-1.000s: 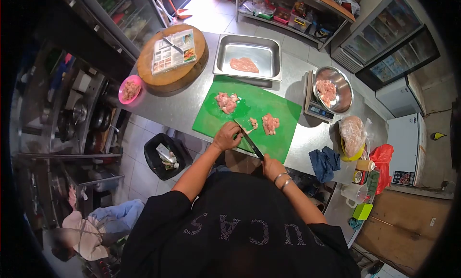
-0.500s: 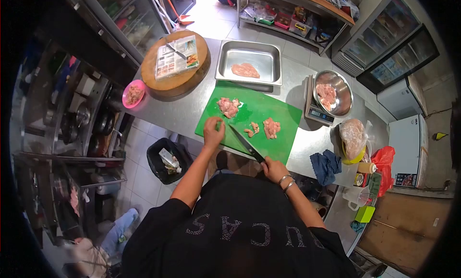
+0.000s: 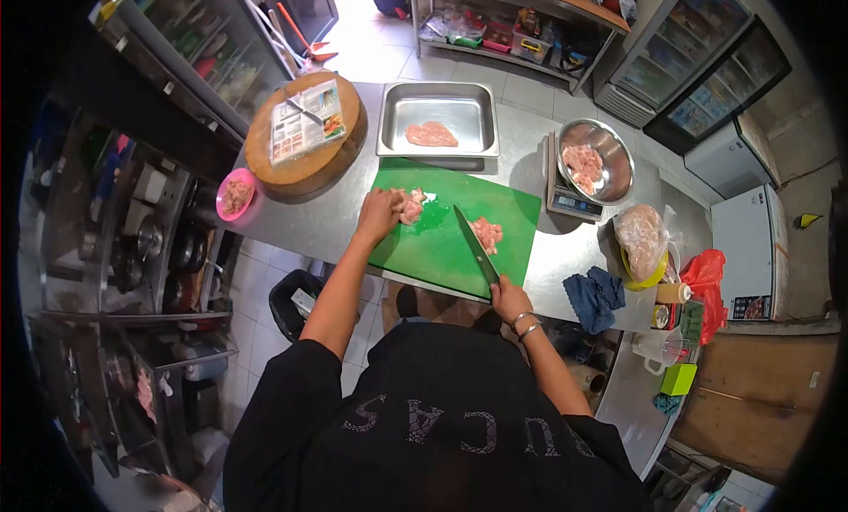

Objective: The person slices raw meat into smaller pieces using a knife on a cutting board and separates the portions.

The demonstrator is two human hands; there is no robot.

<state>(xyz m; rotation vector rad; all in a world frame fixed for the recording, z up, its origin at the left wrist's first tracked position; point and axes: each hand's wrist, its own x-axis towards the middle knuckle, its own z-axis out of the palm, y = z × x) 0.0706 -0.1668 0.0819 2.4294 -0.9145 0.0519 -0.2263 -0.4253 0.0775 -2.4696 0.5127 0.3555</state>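
On a green cutting board (image 3: 424,251) lie two heaps of raw meat that look like chicken. My left hand (image 3: 378,217) is at the left heap of raw chicken (image 3: 409,207), its fingers bent around the heap's left side; the fingertips are partly hidden. A kitchen knife (image 3: 477,247) is in my right hand (image 3: 510,300), which is closed around the handle. Its blade points away from me, low over the board, along the left side of the right heap of raw chicken (image 3: 488,235). Behind the board, a steel tray (image 3: 389,123) holds one flat piece of raw chicken (image 3: 432,135).
A steel bowl (image 3: 623,159) of raw meat stands on a scale (image 3: 572,203) at the right. At left are a round wooden block (image 3: 344,141) and a pink bowl (image 3: 250,194). A blue cloth (image 3: 594,298) and bagged meat (image 3: 642,234) lie at the right. A bin (image 3: 287,304) stands below.
My left hand has moved onto the left heap. The knife has swung right to the right heap. The small strips no longer lie separately between the heaps. The whole view has shifted slightly.
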